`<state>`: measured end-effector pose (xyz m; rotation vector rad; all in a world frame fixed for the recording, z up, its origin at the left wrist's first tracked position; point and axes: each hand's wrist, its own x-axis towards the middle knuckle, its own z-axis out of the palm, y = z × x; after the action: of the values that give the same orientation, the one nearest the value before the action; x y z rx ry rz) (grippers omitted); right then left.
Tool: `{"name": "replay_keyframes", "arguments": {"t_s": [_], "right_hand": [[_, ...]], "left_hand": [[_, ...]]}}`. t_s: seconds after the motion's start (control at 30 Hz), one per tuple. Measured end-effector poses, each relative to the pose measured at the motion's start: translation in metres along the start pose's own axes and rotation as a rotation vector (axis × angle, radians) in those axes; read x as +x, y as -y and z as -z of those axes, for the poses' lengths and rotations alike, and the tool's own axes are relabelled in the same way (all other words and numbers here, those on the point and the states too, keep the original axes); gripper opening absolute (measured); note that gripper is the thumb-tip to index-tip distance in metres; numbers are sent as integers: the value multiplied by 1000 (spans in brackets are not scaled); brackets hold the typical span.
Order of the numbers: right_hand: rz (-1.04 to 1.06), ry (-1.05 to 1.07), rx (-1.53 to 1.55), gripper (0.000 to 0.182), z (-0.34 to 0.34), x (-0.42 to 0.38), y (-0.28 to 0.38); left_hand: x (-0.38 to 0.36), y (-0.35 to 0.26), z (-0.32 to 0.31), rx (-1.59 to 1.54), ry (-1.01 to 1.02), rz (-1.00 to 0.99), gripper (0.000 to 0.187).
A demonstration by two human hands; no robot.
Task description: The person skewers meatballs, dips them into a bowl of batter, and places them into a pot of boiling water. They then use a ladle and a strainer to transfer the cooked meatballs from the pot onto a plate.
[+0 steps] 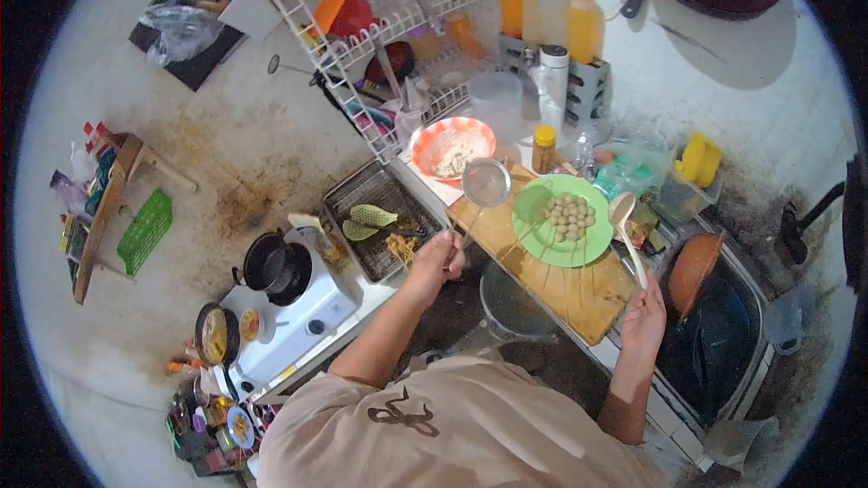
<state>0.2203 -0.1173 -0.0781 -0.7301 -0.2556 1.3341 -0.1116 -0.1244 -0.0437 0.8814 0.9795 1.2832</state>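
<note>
My left hand [436, 262] is closed around the thin handle of a small mesh strainer [486, 182], which is held up over the near left end of a wooden board [579, 310]. My right hand [643, 312] grips the lower end of a pale spoon [622, 210], its bowl raised beside the green plate's right edge. On the board rests the light green plate [540, 237] with a pile of small round balls [568, 217]. Several thin skewers lie across the plate and board. Behind the strainer stands a red-and-white bowl [440, 129] with a whitish, floury mix.
At left is a white stove [298, 307] with dark pans [273, 262]. A wire-lined tray [342, 203] holds a green slotted ladle [372, 215] and fried bits. A yellow-lidded jar [543, 152] stands behind the plate. The sink [714, 343] at right contains a brown bowl [696, 269].
</note>
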Motion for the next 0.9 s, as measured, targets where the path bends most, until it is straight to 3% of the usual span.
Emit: {"name": "replay_keyframes", "arguments": {"t_s": [0.27, 0.37, 0.6, 0.7, 0.9], "right_hand": [[38, 19, -30, 31, -46, 2, -25], [83, 10, -58, 31, -78, -6, -34], [142, 119, -84, 24, -107, -6, -42], [136, 128, -102, 22, -115, -6, -47], [158, 28, -127, 22, -134, -5, -61]], "left_hand": [[0, -35, 77, 168, -215, -49, 30], [13, -54, 100, 178, -214, -18, 31], [80, -77, 172, 340, -242, -262, 30], [101, -89, 192, 449, -222, -258, 29], [141, -78, 213, 422, -167, -278, 30]]}}
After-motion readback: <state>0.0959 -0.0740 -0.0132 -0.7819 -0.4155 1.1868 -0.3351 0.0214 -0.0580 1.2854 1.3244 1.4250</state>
